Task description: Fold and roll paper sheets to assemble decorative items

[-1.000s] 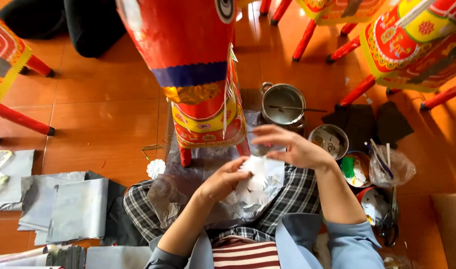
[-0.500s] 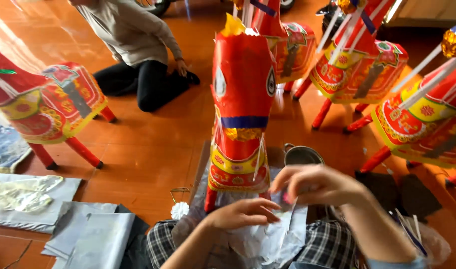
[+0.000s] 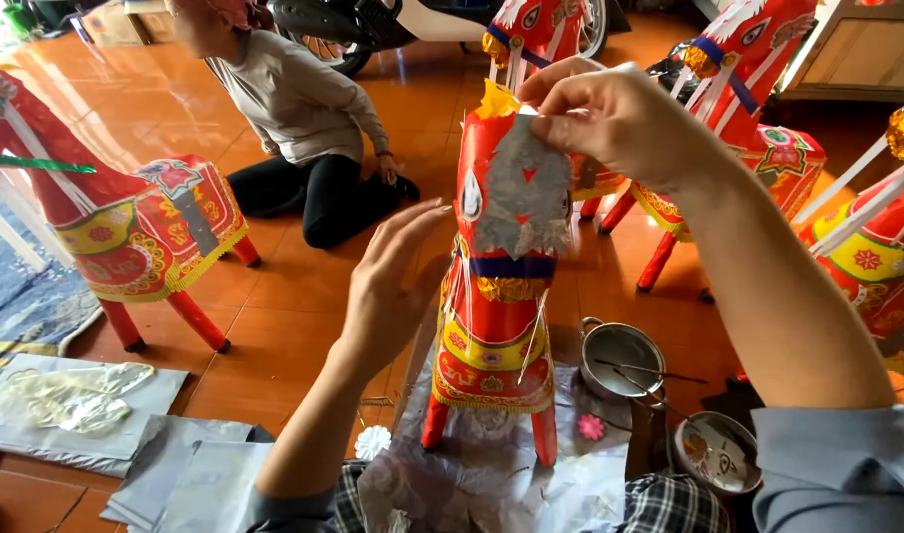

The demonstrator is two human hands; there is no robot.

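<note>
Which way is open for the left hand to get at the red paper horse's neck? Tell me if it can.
Probably yes. The left hand hovers open just beside the red paper horse, nothing between them. The right hand pinches the grey paper piece at the head, clear of the neck.

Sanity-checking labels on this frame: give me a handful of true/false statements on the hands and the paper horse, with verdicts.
1. The right hand pinches a silvery-grey cut-paper piece at the head of the red paper horse. True.
2. The left hand grips a pair of scissors. False: it is open and empty, beside the horse's neck.
3. A small metal pot sits on the floor right of the horse's legs. True.
4. The horse lies flat on its side. False: it stands upright on its red legs.
5. Another person sits on the orange tiled floor behind. True.
</note>
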